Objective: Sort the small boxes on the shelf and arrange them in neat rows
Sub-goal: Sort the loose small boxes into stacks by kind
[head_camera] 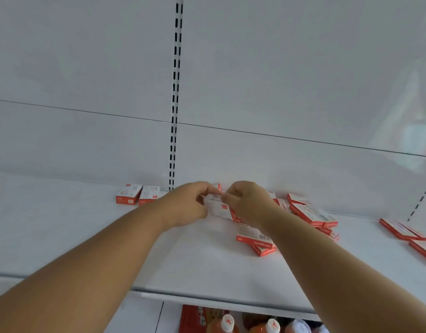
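Both my hands up on the white shelf point(87, 236), meeting at the back near the slotted upright point(174, 92). My left hand point(188, 204) and right hand point(249, 203) have their fingers curled around the same small red-and-white box point(218, 209), left grip on its 9 o'clock end, right grip pinching its 3 o'clock end. Box looks slightly off the shelf; cannot tell if it touches.

Two boxes point(137, 197) stand side by side at 9 o'clock of my left hand, against the back panel point(279, 80), touching each other. Loose pile of boxes point(310, 212) at 3 o'clock of my right hand, overlapping, skewed. Two more stacked boxes point(257, 241) at 5 o'clock of the held one, partly under my right forearm. Further boxes point(409, 233) at far 3 o'clock, well apart from the pile.

Bottles with white caps point(250, 325) on the level below, at 6 o'clock.
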Demonstrator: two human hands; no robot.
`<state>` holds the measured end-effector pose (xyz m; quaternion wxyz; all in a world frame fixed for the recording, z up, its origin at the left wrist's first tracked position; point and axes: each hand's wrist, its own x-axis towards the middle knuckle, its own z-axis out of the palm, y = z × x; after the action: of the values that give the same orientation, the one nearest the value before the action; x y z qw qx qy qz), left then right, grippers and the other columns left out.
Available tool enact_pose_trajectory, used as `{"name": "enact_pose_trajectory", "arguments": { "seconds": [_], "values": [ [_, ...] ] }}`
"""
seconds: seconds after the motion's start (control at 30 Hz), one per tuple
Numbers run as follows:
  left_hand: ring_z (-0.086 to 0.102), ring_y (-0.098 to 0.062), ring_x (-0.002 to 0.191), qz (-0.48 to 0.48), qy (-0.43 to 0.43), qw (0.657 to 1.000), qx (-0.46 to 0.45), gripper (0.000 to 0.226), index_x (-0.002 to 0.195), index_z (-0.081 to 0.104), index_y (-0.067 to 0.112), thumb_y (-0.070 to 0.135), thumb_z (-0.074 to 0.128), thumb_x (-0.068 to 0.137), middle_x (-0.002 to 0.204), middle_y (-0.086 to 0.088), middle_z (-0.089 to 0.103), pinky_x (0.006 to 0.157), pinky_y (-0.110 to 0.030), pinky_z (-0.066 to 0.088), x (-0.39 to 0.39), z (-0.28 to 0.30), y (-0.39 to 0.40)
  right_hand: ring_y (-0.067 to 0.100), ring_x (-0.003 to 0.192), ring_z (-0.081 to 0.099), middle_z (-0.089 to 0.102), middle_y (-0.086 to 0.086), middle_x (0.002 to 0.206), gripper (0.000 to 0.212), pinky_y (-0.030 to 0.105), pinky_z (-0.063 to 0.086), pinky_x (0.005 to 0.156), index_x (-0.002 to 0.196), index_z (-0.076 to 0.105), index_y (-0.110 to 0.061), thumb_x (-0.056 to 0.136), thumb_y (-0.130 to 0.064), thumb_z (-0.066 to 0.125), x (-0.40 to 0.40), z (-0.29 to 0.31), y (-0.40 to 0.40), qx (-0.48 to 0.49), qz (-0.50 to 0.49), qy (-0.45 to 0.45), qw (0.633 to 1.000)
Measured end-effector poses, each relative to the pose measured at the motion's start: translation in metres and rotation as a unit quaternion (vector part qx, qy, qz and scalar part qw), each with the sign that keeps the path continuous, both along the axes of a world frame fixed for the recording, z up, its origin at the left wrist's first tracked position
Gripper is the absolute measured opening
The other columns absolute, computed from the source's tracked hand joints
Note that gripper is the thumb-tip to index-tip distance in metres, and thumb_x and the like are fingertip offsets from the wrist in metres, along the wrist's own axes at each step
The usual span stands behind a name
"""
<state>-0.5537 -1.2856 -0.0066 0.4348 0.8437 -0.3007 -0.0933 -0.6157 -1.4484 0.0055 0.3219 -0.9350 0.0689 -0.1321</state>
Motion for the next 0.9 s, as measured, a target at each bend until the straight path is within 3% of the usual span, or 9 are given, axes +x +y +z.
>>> {"name": "enact_pose_trajectory", "arguments": {
  "seconds": [0.1,0.23,0.33,0.4,0.47,0.53,0.63,0.77,0.9],
  "values": [
    [0.066,-0.013,0.086,0.073,-0.002,0.996,-0.056,0.025,0.097,0.067,0.031,0.009,0.072,0.086,0.096,0.007,0.071,0.081,-0.029,0.053,0.003,-0.006,0.004,0.016,0.057,0.055,0.062,-0.001,0.067,0.042,0.027,0.041,0.054,0.075,0.058,-0.01,0.097,-0.045,0.047,0.007,0.007,0.002,0.085,-0.019,0.005,0.996],
    [0.067,-0.016,0.079,0.167,0.087,0.961,-0.201,0.014,0.102,0.069,0.016,0.008,0.067,0.091,0.094,-0.002,0.074,0.071,-0.031,0.052,0.005,-0.01,0.018,0.03,0.08,0.069,0.071,0.008,0.086,0.043,0.039,0.054,0.076,0.089,0.064,-0.012,0.1,-0.044,0.037,0.03,0.014,0.001,0.119,-0.009,-0.009,0.993],
    [0.069,-0.019,0.081,0.185,0.16,0.929,-0.278,0.015,0.106,0.066,0.006,0.002,0.063,0.092,0.094,-0.008,0.075,0.066,-0.028,0.05,0.005,-0.005,0.031,0.031,0.088,0.065,0.068,0.011,0.096,0.033,0.04,0.054,0.081,0.097,0.059,-0.007,0.098,-0.034,0.041,0.056,0.015,-0.002,-0.033,-0.028,0.014,0.999],
    [0.07,-0.02,0.08,0.182,0.185,0.915,-0.309,0.016,0.106,0.063,0.003,0.0,0.063,0.091,0.099,-0.013,0.074,0.066,-0.029,0.052,0.007,-0.002,0.038,0.029,0.093,0.06,0.063,0.007,0.103,0.032,0.037,0.051,0.082,0.101,0.052,-0.011,0.095,-0.041,0.04,0.072,0.01,0.004,-0.134,-0.047,0.06,0.988],
    [0.071,-0.02,0.078,0.173,0.198,0.908,-0.327,0.017,0.107,0.062,0.001,-0.002,0.062,0.091,0.1,-0.015,0.074,0.067,-0.029,0.053,0.012,0.0,0.045,0.029,0.097,0.058,0.057,0.002,0.091,0.038,0.039,0.048,0.085,0.105,0.05,-0.018,0.089,-0.052,0.043,0.083,0.001,0.013,-0.158,-0.09,0.099,0.978],
    [0.072,-0.02,0.077,0.161,0.202,0.908,-0.33,0.018,0.107,0.061,0.0,-0.004,0.063,0.089,0.099,-0.016,0.074,0.066,-0.029,0.054,0.019,0.0,0.052,0.029,0.098,0.054,0.057,0.0,0.083,0.035,0.036,0.043,0.079,0.098,0.048,-0.019,0.084,-0.052,0.052,0.091,-0.004,0.022,-0.162,-0.133,0.113,0.971],
    [0.073,-0.021,0.079,0.142,0.203,0.917,-0.313,0.02,0.105,0.061,0.002,-0.003,0.066,0.087,0.097,-0.014,0.076,0.066,-0.03,0.054,0.034,-0.003,0.067,0.03,0.112,0.049,0.064,0.006,0.106,0.034,0.034,0.038,0.075,0.106,0.05,-0.017,0.081,-0.036,0.061,0.1,-0.008,0.035,-0.187,-0.18,0.112,0.959],
    [0.073,-0.025,0.085,0.104,0.202,0.929,-0.292,0.019,0.102,0.062,0.005,-0.002,0.069,0.086,0.095,-0.012,0.077,0.081,-0.043,0.055,0.054,-0.003,0.085,0.031,0.11,0.057,0.063,0.009,0.115,0.04,0.029,0.04,0.076,0.117,0.051,-0.011,0.081,-0.022,0.063,0.11,-0.007,0.044,-0.132,-0.222,0.116,0.959],
    [0.074,-0.026,0.085,0.081,0.218,0.926,-0.298,0.019,0.102,0.064,0.005,-0.001,0.07,0.085,0.095,-0.011,0.076,0.083,-0.049,0.059,0.068,-0.004,0.1,0.021,0.082,0.059,0.063,0.006,0.102,0.03,0.019,0.043,0.06,0.113,0.06,-0.011,0.083,-0.014,0.066,0.095,-0.001,0.061,0.041,-0.217,-0.013,0.975]
  ]
}}
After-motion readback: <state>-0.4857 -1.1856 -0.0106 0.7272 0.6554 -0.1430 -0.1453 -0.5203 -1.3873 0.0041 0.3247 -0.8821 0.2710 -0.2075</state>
